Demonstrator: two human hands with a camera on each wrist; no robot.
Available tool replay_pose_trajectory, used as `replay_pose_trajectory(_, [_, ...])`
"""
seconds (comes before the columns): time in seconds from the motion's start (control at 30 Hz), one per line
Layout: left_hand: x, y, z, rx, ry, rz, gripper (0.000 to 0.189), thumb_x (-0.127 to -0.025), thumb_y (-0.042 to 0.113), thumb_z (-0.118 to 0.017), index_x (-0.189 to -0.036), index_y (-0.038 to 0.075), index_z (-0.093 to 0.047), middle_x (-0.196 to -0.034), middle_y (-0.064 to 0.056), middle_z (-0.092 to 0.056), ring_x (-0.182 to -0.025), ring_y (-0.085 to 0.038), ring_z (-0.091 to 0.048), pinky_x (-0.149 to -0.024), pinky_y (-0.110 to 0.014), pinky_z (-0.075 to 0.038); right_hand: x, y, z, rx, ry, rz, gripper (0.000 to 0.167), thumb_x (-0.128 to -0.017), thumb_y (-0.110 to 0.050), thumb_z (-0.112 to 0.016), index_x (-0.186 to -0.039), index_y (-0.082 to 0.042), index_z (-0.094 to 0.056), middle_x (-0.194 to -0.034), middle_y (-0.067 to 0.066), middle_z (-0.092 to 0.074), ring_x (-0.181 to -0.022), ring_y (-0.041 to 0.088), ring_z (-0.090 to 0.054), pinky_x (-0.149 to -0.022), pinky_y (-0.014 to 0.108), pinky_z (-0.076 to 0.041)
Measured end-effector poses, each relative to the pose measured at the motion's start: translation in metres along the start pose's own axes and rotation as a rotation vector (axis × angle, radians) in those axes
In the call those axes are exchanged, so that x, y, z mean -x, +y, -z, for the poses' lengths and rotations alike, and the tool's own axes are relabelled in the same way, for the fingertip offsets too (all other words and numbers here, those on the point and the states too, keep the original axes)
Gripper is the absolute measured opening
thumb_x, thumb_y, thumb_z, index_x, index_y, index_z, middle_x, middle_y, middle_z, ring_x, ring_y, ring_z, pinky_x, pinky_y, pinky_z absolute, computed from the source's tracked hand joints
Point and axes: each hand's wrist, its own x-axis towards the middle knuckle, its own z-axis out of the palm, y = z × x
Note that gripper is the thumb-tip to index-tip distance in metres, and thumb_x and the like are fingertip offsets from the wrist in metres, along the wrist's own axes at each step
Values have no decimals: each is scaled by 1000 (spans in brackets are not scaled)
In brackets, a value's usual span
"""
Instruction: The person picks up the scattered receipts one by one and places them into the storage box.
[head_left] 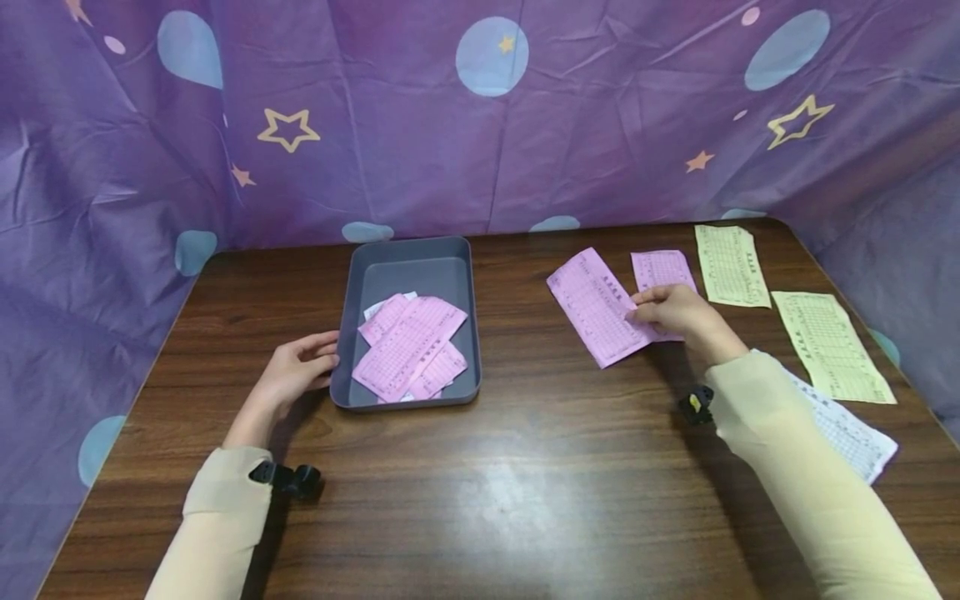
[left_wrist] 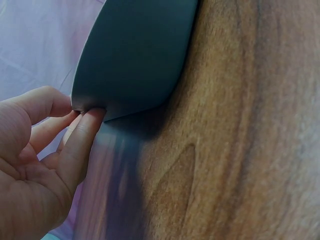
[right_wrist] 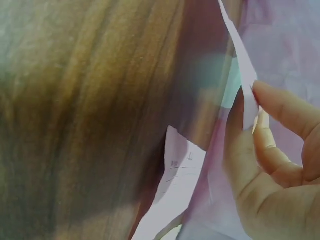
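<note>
A dark grey tray (head_left: 474, 333) stands on the left part of the table. Several pink printed slips (head_left: 408, 350) lie overlapped in it, with bits of white paper showing beneath. Against the tray's left wall rest the fingertips of my left hand (head_left: 294, 375); in the left wrist view this hand (left_wrist: 45, 160) touches the outside of the tray (left_wrist: 135, 55). Over on the right, my right hand (head_left: 686, 318) pinches a pink slip (head_left: 600, 308) by its edge between thumb and fingers. The right wrist view shows that slip (right_wrist: 242, 65) edge-on, raised off the table.
Behind the right hand lies another pink slip (head_left: 663, 267). Two pale green slips, one far (head_left: 731, 265) and one nearer (head_left: 832, 346), lie to the right. White printed sheets (head_left: 855, 437) lie partly under the right forearm. A purple patterned cloth (head_left: 405, 125) hangs behind the table.
</note>
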Motion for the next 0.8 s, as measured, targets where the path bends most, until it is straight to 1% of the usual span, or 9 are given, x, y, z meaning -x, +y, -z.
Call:
replay_pose_trajectory(0.17, [-1, -1, 0, 15, -1, -6, 51, -95, 7, -51, -144, -2, -38, -140, -30, -46, -86, 9, -56, -73, -14, -56, 2, -4, 3, -37, 12, 15, 35, -87, -9, -64, -115, 8, -54, -63, -25, -57, -62, -6, -52, -58, 14, -48])
replay_pose_trajectory(0.33, [0, -3, 1, 49, -3, -33, 51, -94, 4, -50, -143, -5, -37, -140, -33, -44, -84, 11, -56, -73, -13, -55, 7, -14, 6, -109, 31, 46, 11, -87, -9, -64, -94, -16, -61, -64, -25, -58, -64, -7, -53, -60, 12, -48])
replay_pose_trajectory(0.4, [0, -3, 1, 52, -2, -36, 51, -94, 4, -49, -143, -5, -37, -140, -33, -44, -84, 11, -56, -73, -13, -55, 9, -19, 6, -140, 37, 56, 17, -87, -8, -64, -85, -24, -59, -64, -25, -59, -64, -7, -53, -61, 12, -49])
replay_pose_trajectory(0.43, [0, -3, 1, 55, -2, -38, 51, -94, 4, -49, -143, -5, -37, -139, -33, -44, -84, 11, -57, -73, -13, -55, 9, -21, 6, -152, 38, 60, 19, -87, -8, -64, -84, -26, -59, -65, -25, -59, -65, -7, -54, -62, 12, -49])
replay_pose_trajectory(0.47, [0, -3, 1, 56, -2, -38, 51, -94, 4, -49, -143, -5, -37, -139, -33, -44, -84, 11, -57, -73, -13, -55, 0, -13, 7, -178, 45, 73, 17, -86, -12, -68, -83, -27, -60, -66, -24, -60, -65, -6, -55, -62, 12, -50])
replay_pose_trajectory(0.57, [0, -3, 1, 55, 0, -38, 51, -94, 4, -49, -143, -5, -37, -140, -33, -43, -84, 11, -57, -73, -13, -55, 3, -23, 3, -242, 32, 97, 18, -87, -10, -67, -82, -26, -60, -68, -21, -61, -68, -5, -57, -64, 12, -52])
replay_pose_trajectory(0.67, [1, -3, 1, 57, 1, -40, 51, -94, 4, -49, -143, -6, -36, -140, -34, -43, -84, 11, -56, -74, -13, -55, 9, -37, -4, -315, 7, 136, 21, -87, -7, -66, -79, -26, -62, -68, -18, -63, -67, -4, -58, -62, 13, -53])
replay_pose_trajectory(0.7, [1, -3, 1, 58, 1, -40, 51, -94, 4, -49, -143, -6, -36, -140, -34, -43, -84, 11, -56, -74, -13, -55, 20, -52, -8, -318, -4, 140, 25, -88, -2, -61, -78, -25, -60, -67, -18, -63, -66, -4, -58, -62, 13, -53])
replay_pose_trajectory(0.8, [0, -3, 1, 58, -2, -44, 51, -94, 4, -49, -143, -6, -36, -140, -34, -43, -85, 11, -56, -73, -13, -55, 24, -66, -18, -336, -14, 161, 18, -88, -1, -61, -84, -18, -59, -67, -16, -64, -65, -3, -59, -59, 14, -53])
